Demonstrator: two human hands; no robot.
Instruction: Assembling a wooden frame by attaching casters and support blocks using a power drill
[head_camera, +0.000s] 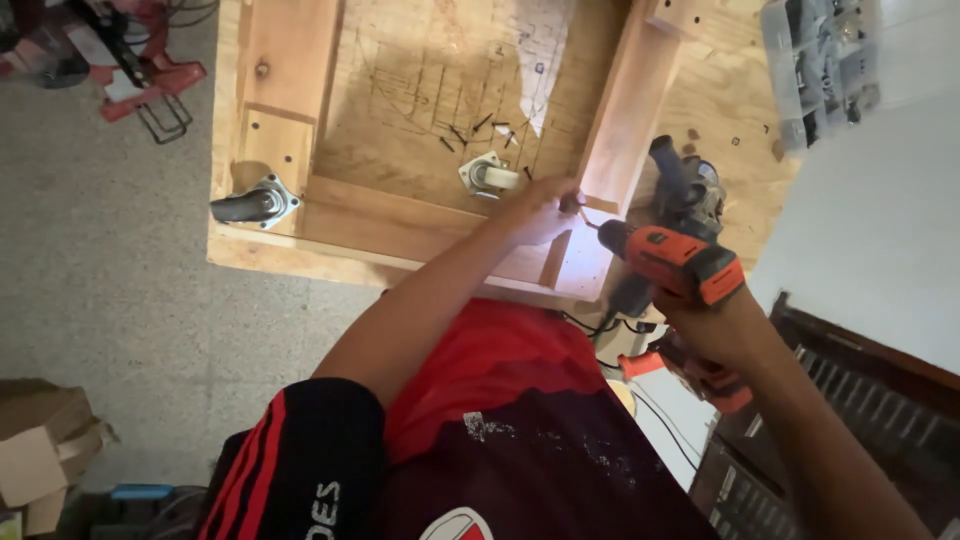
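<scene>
Nearest you, your right hand (715, 335) has its fingers wrapped around the grip of the orange-and-black drill (672, 258), its tip at the inner corner of the wooden frame (400, 215) on the bench (235, 250). Your left hand (540, 210) pinches something small beside the drill tip, just right of a white caster (490, 176). A clear plastic parts organiser (820, 60) sits at the upper right.

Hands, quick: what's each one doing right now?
Left hand: closed, fingers pinched at the drill bit's tip against the wooden frame; what they pinch can't be told.
Right hand: closed on the orange drill.
</scene>
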